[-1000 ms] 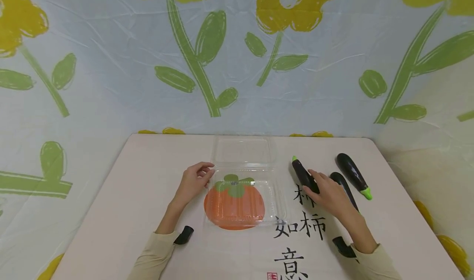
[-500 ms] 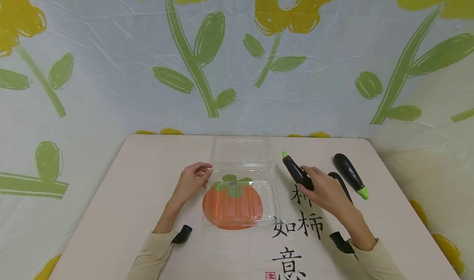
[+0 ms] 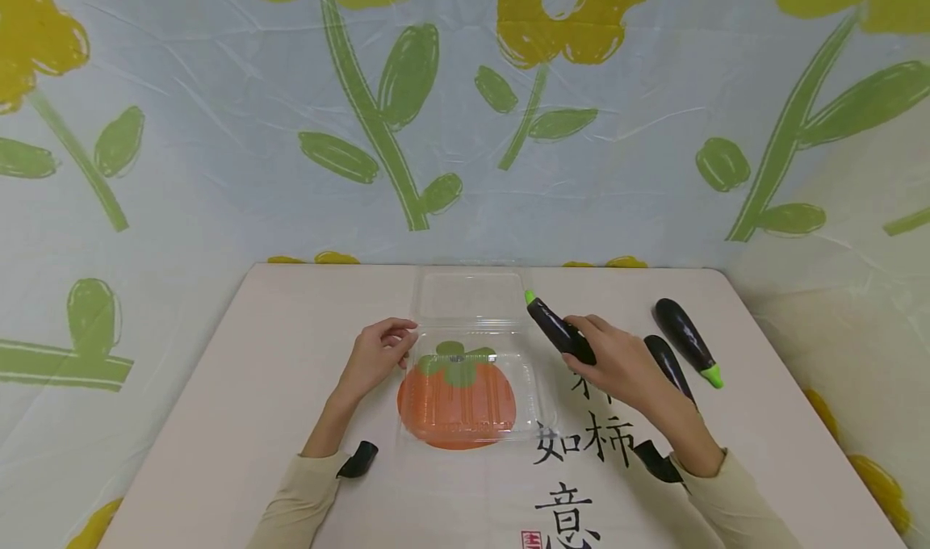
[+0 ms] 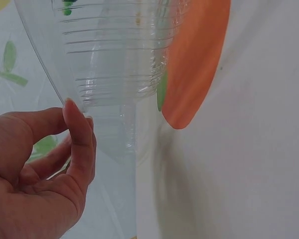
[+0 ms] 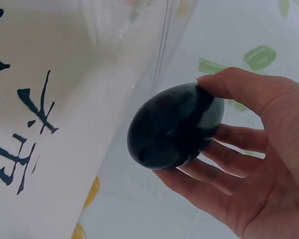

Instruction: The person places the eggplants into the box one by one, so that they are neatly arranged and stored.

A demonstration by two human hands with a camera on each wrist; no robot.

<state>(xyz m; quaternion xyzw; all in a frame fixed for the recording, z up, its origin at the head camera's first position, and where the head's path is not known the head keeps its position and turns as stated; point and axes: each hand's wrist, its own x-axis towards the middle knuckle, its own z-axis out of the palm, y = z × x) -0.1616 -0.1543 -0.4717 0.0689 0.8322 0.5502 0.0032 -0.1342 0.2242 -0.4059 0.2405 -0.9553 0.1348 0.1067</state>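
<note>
A clear plastic clamshell box stands with its lid folded back at mid table. At its left rim, my left hand pinches the corner near the hinge. In the left wrist view, thumb and fingertips meet at the edge of the ribbed plastic. My right hand grips a dark eggplant with a green stem, just right of the box. The stem end points away to the left, over the box's right edge. Thumb and fingers lie round the eggplant's blunt end in the right wrist view.
Two more eggplants lie at the right: one farther back, one partly hidden behind the right forearm. Under the box is a cloth with a printed orange persimmon and black characters. A flowered sheet hangs behind the table.
My right hand has carried the eggplant up and leftward from the table toward the box. The left hand has stayed at the box's rim.
</note>
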